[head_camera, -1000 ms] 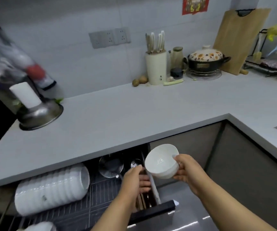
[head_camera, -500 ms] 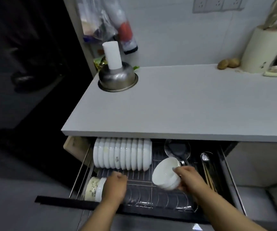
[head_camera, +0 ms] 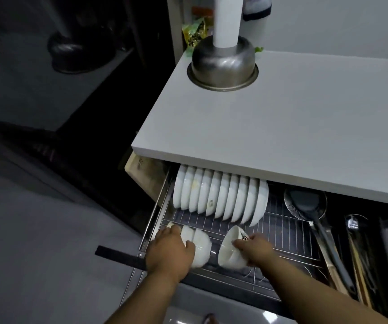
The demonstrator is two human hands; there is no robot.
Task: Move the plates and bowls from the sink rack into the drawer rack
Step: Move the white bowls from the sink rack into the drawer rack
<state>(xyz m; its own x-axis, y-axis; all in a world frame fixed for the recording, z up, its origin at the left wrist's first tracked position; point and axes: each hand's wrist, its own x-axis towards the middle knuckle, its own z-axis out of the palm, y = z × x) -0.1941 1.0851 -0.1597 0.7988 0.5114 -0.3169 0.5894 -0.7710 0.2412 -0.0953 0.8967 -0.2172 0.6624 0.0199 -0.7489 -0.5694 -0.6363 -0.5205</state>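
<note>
Right hand (head_camera: 252,250) pinching a white bowl (head_camera: 231,249) by its rim, low over the drawer rack (head_camera: 282,230). Left hand (head_camera: 172,250) gripping, apparently steadying, the racked bowls (head_camera: 199,245). Best lowered on edge, snug beside them.

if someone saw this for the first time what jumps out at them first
Probably the long row of white plates standing on edge at the back of the drawer rack, under the countertop. Then the white bowl gripped by the right hand beside the bowls under the left hand.
</note>
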